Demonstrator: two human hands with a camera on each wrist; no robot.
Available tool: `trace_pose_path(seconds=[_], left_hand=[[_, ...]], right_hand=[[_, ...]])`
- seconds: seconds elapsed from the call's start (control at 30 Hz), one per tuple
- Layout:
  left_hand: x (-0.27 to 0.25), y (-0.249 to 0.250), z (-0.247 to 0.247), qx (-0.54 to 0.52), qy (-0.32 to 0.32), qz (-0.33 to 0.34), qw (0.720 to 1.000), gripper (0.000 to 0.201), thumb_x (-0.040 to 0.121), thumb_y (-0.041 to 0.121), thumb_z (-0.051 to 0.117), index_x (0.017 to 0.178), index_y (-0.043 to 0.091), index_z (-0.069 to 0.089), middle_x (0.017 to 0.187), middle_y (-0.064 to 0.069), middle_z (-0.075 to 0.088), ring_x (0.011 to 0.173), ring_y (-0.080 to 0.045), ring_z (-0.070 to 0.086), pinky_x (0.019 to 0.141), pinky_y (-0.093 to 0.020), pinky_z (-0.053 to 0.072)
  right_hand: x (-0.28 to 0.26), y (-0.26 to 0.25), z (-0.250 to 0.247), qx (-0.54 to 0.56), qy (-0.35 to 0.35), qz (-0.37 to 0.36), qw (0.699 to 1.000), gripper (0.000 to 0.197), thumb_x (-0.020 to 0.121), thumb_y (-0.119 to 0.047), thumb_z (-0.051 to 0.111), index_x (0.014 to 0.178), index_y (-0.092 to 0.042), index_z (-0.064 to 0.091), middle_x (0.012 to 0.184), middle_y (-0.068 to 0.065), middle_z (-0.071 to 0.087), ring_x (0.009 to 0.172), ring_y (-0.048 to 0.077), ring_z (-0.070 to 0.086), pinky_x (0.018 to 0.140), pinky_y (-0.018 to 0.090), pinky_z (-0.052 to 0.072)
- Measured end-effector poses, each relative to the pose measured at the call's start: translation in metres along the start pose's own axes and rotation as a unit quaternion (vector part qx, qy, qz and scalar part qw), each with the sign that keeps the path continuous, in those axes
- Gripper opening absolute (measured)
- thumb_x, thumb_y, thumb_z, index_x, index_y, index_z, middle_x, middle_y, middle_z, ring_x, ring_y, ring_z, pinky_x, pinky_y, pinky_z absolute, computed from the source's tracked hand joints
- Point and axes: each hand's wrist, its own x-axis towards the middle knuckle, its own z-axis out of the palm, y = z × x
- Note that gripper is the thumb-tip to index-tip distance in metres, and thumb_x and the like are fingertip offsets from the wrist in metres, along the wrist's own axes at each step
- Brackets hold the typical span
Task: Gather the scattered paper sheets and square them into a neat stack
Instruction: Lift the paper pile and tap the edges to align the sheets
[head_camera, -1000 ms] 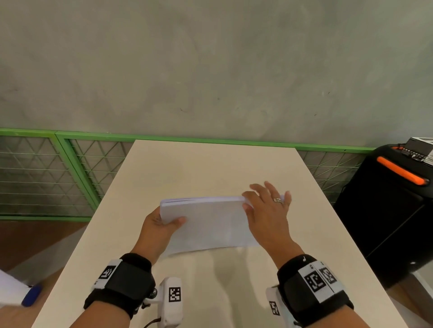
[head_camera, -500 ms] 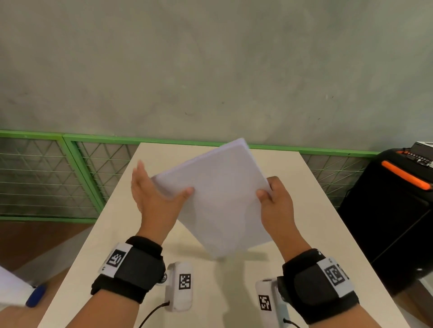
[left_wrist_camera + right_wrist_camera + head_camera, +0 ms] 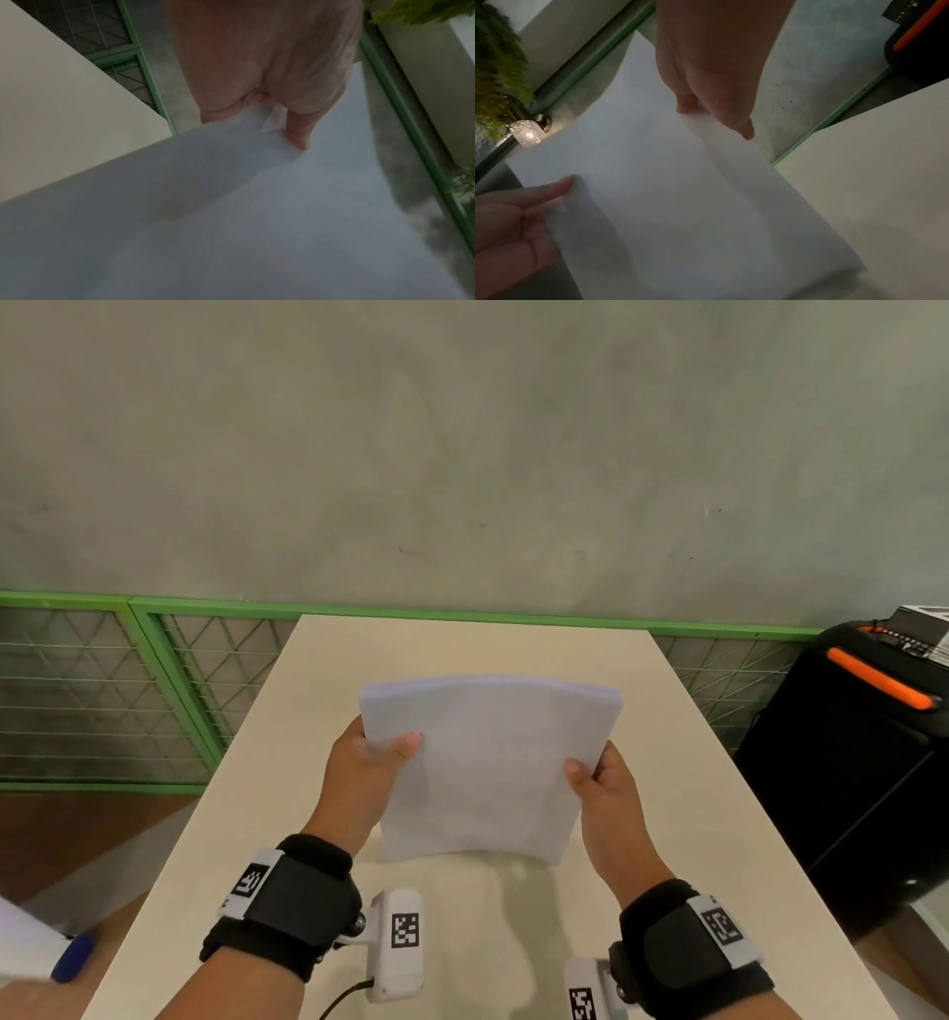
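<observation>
**Paper stack held upright over the table**

Above the middle of the pale beige rectangular table [image 3: 683, 814], a stack of plain white paper sheets [image 3: 488, 762] is held on edge between both hands. Its lower edge is set down at, or just over, the tabletop; actual contact cannot be told from the head view. The sheets are bowed slightly, and their top edge is seen as one nearly even line.

The stack's left side is gripped by the left hand [image 3: 364, 773], with the thumb laid across the near face and the fingers hidden behind the paper. The right side is pinched by the right hand [image 3: 606, 788] in the same manner, thumb in front and fingers behind. In the right wrist view the left hand's fingers [image 3: 552, 188] are shown spread flat against the far face of the sheets.

Black wrist straps with white coded markers are worn on both forearms. Behind the table a green metal mesh fence [image 3: 154, 680] is set against a grey concrete wall [image 3: 462, 454]. To the right, well apart from the stack, a black case with an orange handle [image 3: 847, 762] is seen standing on the floor.
</observation>
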Motion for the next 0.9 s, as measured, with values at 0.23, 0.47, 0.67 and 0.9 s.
trace_pose_path(seconds=[0.23, 0.47, 0.67, 0.9], left_hand=[[0.001, 0.0, 0.005, 0.016, 0.004, 0.015, 1.0, 0.026, 0.075, 0.01, 0.072, 0.091, 0.025, 0.058, 0.094, -0.002, 0.066, 0.081, -0.016, 0.065, 0.069, -0.025, 0.052], [0.002, -0.009, 0.003, 0.013, -0.013, 0.003, 1.0, 0.041, 0.068, 0.023, 0.07, 0.108, 0.018, 0.059, 0.102, -0.001, 0.068, 0.087, -0.014, 0.067, 0.069, -0.021, 0.051], [0.006, -0.014, 0.002, 0.0, -0.026, -0.019, 0.999, 0.026, 0.083, 0.003, 0.062, 0.099, 0.023, 0.058, 0.098, -0.001, 0.066, 0.087, -0.018, 0.063, 0.072, -0.027, 0.048], [0.005, -0.007, 0.006, -0.019, 0.005, 0.024, 1.0, 0.037, 0.073, 0.016, 0.072, 0.108, 0.016, 0.059, 0.103, -0.004, 0.067, 0.091, -0.024, 0.064, 0.069, -0.022, 0.053]], right_hand=[[0.006, -0.002, -0.001, -0.005, -0.005, -0.021, 1.0, 0.032, 0.086, -0.012, 0.058, 0.117, -0.011, 0.053, 0.108, 0.007, 0.065, 0.096, 0.021, 0.063, 0.075, 0.028, 0.05], [0.008, 0.004, -0.001, 0.017, -0.012, -0.018, 1.0, 0.036, 0.087, -0.001, 0.052, 0.122, -0.008, 0.049, 0.107, 0.004, 0.061, 0.09, 0.011, 0.062, 0.067, 0.018, 0.051], [0.013, 0.005, 0.001, 0.018, -0.004, 0.01, 1.0, 0.037, 0.085, 0.0, 0.052, 0.121, -0.009, 0.048, 0.111, 0.008, 0.061, 0.096, 0.022, 0.06, 0.074, 0.028, 0.048], [0.013, -0.011, 0.005, -0.008, 0.011, -0.059, 0.998, 0.062, 0.072, -0.021, 0.058, 0.131, -0.024, 0.038, 0.118, -0.004, 0.057, 0.111, 0.024, 0.056, 0.086, 0.034, 0.047]])
